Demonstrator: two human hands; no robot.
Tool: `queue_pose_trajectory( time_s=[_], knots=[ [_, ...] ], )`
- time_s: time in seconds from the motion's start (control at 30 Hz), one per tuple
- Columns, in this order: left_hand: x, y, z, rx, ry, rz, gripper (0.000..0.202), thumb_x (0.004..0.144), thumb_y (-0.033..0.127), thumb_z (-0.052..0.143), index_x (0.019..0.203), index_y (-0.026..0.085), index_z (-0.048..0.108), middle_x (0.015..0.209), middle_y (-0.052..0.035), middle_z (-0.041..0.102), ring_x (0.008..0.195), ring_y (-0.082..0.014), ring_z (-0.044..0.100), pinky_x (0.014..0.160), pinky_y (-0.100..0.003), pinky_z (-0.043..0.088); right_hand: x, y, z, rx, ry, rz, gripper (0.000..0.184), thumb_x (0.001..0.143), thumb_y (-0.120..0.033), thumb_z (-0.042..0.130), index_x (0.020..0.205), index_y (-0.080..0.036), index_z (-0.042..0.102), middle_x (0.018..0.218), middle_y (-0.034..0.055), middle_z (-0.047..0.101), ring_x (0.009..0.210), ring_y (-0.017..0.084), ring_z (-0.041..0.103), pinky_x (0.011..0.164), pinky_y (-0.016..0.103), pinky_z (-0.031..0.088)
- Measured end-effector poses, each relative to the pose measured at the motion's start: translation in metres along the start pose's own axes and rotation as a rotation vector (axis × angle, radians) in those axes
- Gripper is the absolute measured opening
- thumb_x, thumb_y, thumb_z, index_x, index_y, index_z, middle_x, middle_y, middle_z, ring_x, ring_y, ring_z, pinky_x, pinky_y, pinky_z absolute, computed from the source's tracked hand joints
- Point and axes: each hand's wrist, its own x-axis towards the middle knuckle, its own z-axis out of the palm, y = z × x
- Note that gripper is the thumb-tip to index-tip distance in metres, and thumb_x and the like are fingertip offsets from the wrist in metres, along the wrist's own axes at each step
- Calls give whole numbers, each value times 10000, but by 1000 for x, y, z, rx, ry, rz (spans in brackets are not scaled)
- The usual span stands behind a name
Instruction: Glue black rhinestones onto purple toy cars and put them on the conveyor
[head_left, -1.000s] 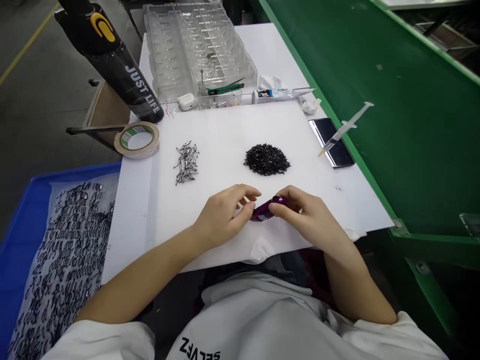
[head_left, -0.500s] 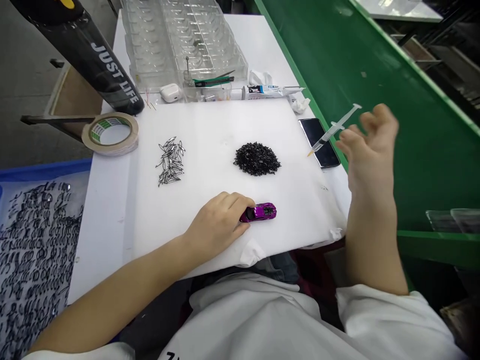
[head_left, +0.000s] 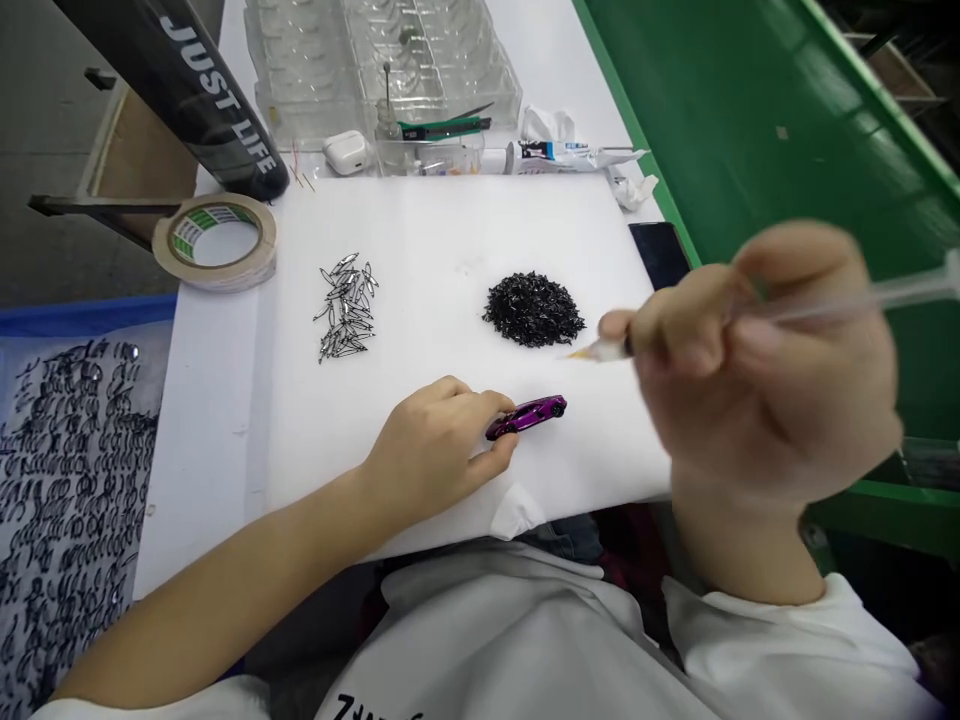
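Between the thumb and fingers of my left hand (head_left: pixel 435 450) is a small purple toy car (head_left: pixel 534 414), tipped so its side faces up, just over the white foam sheet (head_left: pixel 420 220). My right hand (head_left: pixel 772 370) is raised at the right, blurred, its fingers closed around a syringe (head_left: pixel 840 300). The syringe's amber tip points left, toward the space above the car. Behind the car lies a heap of small shiny black pieces (head_left: pixel 534 309). Farther left on the foam is a loose pile of thin clear pieces with black outlines (head_left: pixel 348 310).
A roll of tape (head_left: pixel 169 245) and a black bottle (head_left: pixel 225 110) stand at the left edge. Along the back are a clear compartment tray (head_left: pixel 300 70), a white earbud case (head_left: pixel 346 152), a green-handled tool (head_left: pixel 442 128) and a glue tube (head_left: pixel 555 155). A phone (head_left: pixel 658 252) lies right.
My right hand has closed around the syringe and brought it nearer the camera, its tip now left of the hand. My left hand has rolled the toy car onto its side.
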Motion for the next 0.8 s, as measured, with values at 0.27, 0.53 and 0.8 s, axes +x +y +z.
queue_pose_trajectory(
  time_s=[0.27,0.53,0.8],
  knots=[
    [2,0,1,-18,-20,-35,190,812,247,528,940,163,640,735,-1,679,719,-151,601,635,-264,491,-10,19,-7,249,-302,263,482,809,-625,413,592,-194,410,443,-55,293,399,73,251,465,266,226],
    [1,-1,1,-33,-20,-42,189,803,249,548,932,155,650,731,-4,679,711,-151,601,614,-260,481,-12,19,-18,254,-481,349,385,835,-528,432,632,-204,394,490,-50,268,438,93,304,495,278,259],
    [2,0,0,-14,-29,-44,192,816,271,538,935,167,649,718,1,675,719,-149,599,631,-257,472,-12,22,-18,243,-453,376,368,814,-508,464,612,-205,405,484,-47,286,431,97,316,485,285,284]
  ],
)
